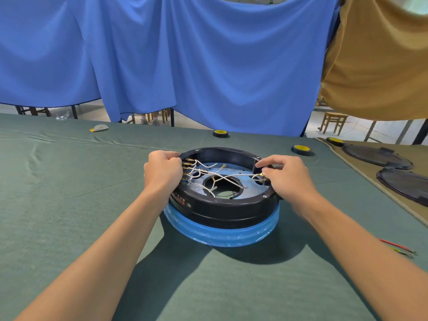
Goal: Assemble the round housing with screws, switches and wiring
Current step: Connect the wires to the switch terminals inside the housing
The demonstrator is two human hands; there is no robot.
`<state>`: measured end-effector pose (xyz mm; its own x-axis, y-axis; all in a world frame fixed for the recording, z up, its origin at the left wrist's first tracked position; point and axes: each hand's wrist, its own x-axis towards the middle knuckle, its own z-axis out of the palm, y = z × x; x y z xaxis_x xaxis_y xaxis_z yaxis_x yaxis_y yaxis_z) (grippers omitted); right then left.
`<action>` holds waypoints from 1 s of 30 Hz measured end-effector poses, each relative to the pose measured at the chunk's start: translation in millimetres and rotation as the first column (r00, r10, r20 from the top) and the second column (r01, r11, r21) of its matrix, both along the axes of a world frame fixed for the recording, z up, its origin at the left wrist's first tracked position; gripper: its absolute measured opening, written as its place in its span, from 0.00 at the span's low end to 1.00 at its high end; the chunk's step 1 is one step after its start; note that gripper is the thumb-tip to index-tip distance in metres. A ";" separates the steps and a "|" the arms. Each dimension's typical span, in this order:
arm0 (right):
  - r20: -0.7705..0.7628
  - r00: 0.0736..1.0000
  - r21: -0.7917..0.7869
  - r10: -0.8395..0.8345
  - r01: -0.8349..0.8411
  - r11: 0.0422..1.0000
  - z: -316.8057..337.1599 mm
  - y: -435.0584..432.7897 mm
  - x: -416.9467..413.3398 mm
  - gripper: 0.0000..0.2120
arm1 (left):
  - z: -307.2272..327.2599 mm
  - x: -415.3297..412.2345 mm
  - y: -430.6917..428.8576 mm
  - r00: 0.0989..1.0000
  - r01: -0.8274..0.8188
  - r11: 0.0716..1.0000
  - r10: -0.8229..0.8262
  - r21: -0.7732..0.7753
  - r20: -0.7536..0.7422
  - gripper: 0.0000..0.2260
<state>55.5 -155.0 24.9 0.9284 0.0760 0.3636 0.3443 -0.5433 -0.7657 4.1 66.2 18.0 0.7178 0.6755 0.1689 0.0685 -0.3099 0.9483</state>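
Fingers (273, 160) of the right hand (291, 179) are bent close, thumb and forefinger pinching a brass ring terminal (262, 174) on the end of a white wire, just inside the right rim of the housing (227, 208). The left hand (162, 170) is curled tight over the left rim, thumb on top, beside a row of brass terminals (186, 169); what its fingertips touch is hidden.

The housing sits about mid-bench with its open side up and its axis upright. It is a round, smooth black plastic shell with a wider base ring (222, 237) wrapped in glossy blue film. Inside lies a flat film-covered plate (234, 169) with a large round hole in the middle, and thin white wires (208, 176) cross loosely over it.

Wrinkled green cloth covers the bench (69, 181). Two tape rolls, black with yellow cores, lie toward the far edge (220, 133) (300, 149). Near the right edge lie thin red and green leads (398, 247). On a tan mat at the far right corner rest two round black covers (377, 155) (405, 183) and a third tape roll (334, 141). Blue drapes (208, 66) hang behind.
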 end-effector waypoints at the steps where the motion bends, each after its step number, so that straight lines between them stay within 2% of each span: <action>1: -0.013 1.000 0.055 0.003 -0.003 0.999 -0.2 0.1 2.4 0.15 | 1.0 -3.8 -3.3 1.000 -0.022 0.997 0.023 0.068 -0.017 0.14; 3: -0.007 1.000 0.062 0.011 -0.010 0.998 1.0 0.6 7.3 0.13 | 5.5 -10.9 -9.7 0.996 -0.060 0.963 0.074 0.262 -0.047 0.16; 6: 0.001 0.998 -0.045 0.064 -0.064 0.997 7.6 -3.5 11.9 0.07 | 17.1 -19.6 -26.1 0.994 -0.067 0.823 0.104 0.565 -0.035 0.17; 9: -0.032 0.987 -0.089 0.155 -0.157 0.984 13.8 -16.8 11.5 0.09 | 25.6 -23.3 -51.5 0.999 0.051 0.631 -0.033 0.774 -0.039 0.12; 11: -0.016 0.988 -0.076 0.153 -0.154 0.985 14.1 -28.7 8.2 0.08 | 28.2 -19.4 -67.4 0.974 0.222 0.526 -0.158 0.821 -0.162 0.13; 13: 0.010 0.992 -0.096 0.123 -0.121 0.988 10.8 -40.0 3.7 0.07 | 30.1 -11.0 -77.5 0.904 0.426 0.466 -0.243 0.775 -0.351 0.16; 14: 0.009 0.992 -0.108 0.124 -0.123 0.987 8.8 -44.4 0.6 0.07 | 30.6 -6.3 -80.5 0.866 0.500 0.457 -0.273 0.736 -0.419 0.18; 16: -0.016 0.988 -0.103 0.154 -0.155 0.983 5.6 -49.8 -5.5 0.07 | 31.3 1.1 -84.2 0.832 0.554 0.455 -0.308 0.697 -0.461 0.18; 20: -0.081 0.971 0.046 0.223 -0.220 0.974 3.3 -49.2 -16.5 0.06 | 32.8 2.9 -88.7 0.863 0.502 0.508 -0.348 0.700 -0.366 0.12; 22: -0.112 0.971 0.089 0.213 -0.204 0.975 0.4 -44.9 -19.7 0.09 | 30.7 1.7 -90.8 0.862 0.503 0.521 -0.363 0.690 -0.353 0.08; 25: -0.151 0.973 0.169 0.176 -0.150 0.974 -2.0 -37.8 -21.7 0.12 | 27.4 -1.4 -93.6 0.863 0.502 0.542 -0.373 0.675 -0.342 0.07; 30: -0.251 0.923 0.255 0.290 -0.226 0.940 6.2 -42.5 -18.0 0.15 | 28.4 -7.2 -98.6 0.883 0.468 0.516 -0.300 0.718 -0.360 0.06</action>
